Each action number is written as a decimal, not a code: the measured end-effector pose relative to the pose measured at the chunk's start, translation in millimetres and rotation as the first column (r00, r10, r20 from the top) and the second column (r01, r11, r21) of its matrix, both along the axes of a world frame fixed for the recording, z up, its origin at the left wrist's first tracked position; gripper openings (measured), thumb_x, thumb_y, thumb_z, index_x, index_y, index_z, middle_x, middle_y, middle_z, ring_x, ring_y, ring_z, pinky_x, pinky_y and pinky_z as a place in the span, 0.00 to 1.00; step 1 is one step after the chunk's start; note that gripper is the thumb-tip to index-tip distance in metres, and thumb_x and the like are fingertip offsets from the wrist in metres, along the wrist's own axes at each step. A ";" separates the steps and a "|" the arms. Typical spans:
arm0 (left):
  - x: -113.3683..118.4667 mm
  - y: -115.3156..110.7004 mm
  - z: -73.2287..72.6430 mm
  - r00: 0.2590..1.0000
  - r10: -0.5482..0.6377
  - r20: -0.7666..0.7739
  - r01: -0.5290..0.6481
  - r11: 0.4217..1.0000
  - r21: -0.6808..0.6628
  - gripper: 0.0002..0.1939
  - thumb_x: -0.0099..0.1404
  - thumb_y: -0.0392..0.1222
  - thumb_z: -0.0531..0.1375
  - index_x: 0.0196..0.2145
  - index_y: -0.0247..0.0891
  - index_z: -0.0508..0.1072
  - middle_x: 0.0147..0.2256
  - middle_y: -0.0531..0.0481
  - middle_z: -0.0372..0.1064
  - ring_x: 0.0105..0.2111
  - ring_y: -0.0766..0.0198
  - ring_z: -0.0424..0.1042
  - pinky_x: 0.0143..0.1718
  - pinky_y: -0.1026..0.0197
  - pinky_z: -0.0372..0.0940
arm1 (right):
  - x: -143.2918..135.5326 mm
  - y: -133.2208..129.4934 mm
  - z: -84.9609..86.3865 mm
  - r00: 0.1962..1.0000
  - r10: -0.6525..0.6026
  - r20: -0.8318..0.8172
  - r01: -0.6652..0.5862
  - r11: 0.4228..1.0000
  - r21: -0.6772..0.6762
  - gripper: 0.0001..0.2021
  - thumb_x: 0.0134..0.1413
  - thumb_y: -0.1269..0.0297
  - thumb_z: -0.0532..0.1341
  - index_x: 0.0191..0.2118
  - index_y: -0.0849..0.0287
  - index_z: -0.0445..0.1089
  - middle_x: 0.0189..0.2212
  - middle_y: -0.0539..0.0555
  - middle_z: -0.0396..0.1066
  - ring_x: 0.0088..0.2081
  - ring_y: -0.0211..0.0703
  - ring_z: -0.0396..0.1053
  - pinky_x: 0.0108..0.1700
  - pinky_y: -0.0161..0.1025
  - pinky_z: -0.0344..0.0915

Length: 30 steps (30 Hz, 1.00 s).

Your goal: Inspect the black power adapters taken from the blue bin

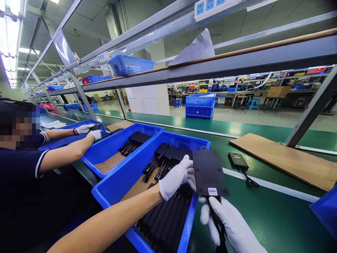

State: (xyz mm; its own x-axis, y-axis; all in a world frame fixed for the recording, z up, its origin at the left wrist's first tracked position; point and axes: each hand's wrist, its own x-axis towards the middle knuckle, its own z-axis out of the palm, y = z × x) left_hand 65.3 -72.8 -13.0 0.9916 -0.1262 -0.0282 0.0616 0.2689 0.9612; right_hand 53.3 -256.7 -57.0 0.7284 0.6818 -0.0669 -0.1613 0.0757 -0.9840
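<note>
Black plate [210,173] sits tilted over the right rim of a blue bin [123,177], half above the green belt [263,211], which lies open to the right. Left hand [176,177], in a white glove, curls closed on the plate's left edge. Right hand [229,221], gloved too, grips its near edge from beneath. A white label [212,191] reads "8000".
</note>
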 end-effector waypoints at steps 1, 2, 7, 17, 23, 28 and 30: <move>0.1 0.1 0.1 1.000 0.000 0.000 0.000 1.000 -0.001 0.40 0.61 0.72 0.46 0.48 0.32 0.70 0.39 0.41 0.71 0.36 0.60 0.71 0.38 0.59 0.62 | -0.3 -0.1 1.6 1.000 -0.005 0.003 0.005 1.000 -0.004 0.21 0.64 0.43 0.51 0.40 0.59 0.64 0.27 0.49 0.71 0.16 0.32 0.57 0.22 0.33 0.58; 0.2 0.3 0.1 1.000 -0.003 -0.001 0.003 1.000 -0.001 0.40 0.61 0.72 0.46 0.48 0.32 0.70 0.39 0.41 0.71 0.36 0.60 0.71 0.38 0.59 0.62 | -0.6 -0.3 3.1 1.000 -0.010 0.004 0.010 1.000 -0.010 0.22 0.63 0.42 0.51 0.40 0.59 0.64 0.26 0.49 0.71 0.16 0.32 0.56 0.22 0.33 0.59; 1.2 2.3 -3.1 1.000 -0.018 0.012 0.018 1.000 0.004 0.39 0.62 0.71 0.44 0.48 0.33 0.70 0.39 0.42 0.71 0.34 0.62 0.70 0.36 0.60 0.62 | -1.8 -1.4 6.1 1.000 -0.017 -0.008 0.017 1.000 -0.018 0.24 0.62 0.40 0.51 0.40 0.59 0.63 0.25 0.49 0.71 0.16 0.33 0.55 0.21 0.33 0.58; 2.1 4.5 -6.8 0.999 -0.037 0.028 0.037 0.999 0.011 0.39 0.63 0.71 0.43 0.48 0.34 0.71 0.39 0.42 0.71 0.33 0.63 0.70 0.36 0.60 0.62 | -1.8 -0.8 4.4 1.000 -0.002 0.000 0.002 1.000 -0.013 0.23 0.63 0.40 0.50 0.41 0.58 0.63 0.27 0.48 0.70 0.16 0.32 0.56 0.21 0.33 0.57; 1.5 3.8 -5.3 0.999 -0.029 0.016 0.029 1.000 0.010 0.40 0.61 0.72 0.44 0.48 0.34 0.70 0.39 0.42 0.71 0.33 0.63 0.70 0.35 0.61 0.61 | -2.3 -0.6 6.4 1.000 -0.027 -0.001 0.027 0.997 -0.073 0.26 0.61 0.37 0.50 0.38 0.58 0.65 0.17 0.46 0.64 0.16 0.35 0.55 0.21 0.33 0.59; -0.1 2.6 -2.4 1.000 -0.028 0.013 0.028 1.000 0.012 0.39 0.62 0.72 0.43 0.49 0.34 0.69 0.39 0.42 0.71 0.34 0.61 0.70 0.37 0.59 0.62 | -3.5 -1.7 8.5 0.999 -0.039 -0.026 0.036 0.996 -0.083 0.29 0.55 0.32 0.51 0.39 0.58 0.63 0.17 0.46 0.65 0.15 0.36 0.55 0.19 0.33 0.59; -0.1 2.4 -2.1 0.999 -0.029 0.023 0.029 1.000 0.007 0.38 0.62 0.71 0.44 0.49 0.34 0.69 0.39 0.42 0.71 0.35 0.60 0.71 0.37 0.59 0.63 | -3.6 -2.1 7.6 0.999 -0.034 -0.016 0.033 0.996 -0.086 0.28 0.56 0.33 0.51 0.38 0.58 0.63 0.17 0.46 0.65 0.15 0.35 0.55 0.20 0.33 0.60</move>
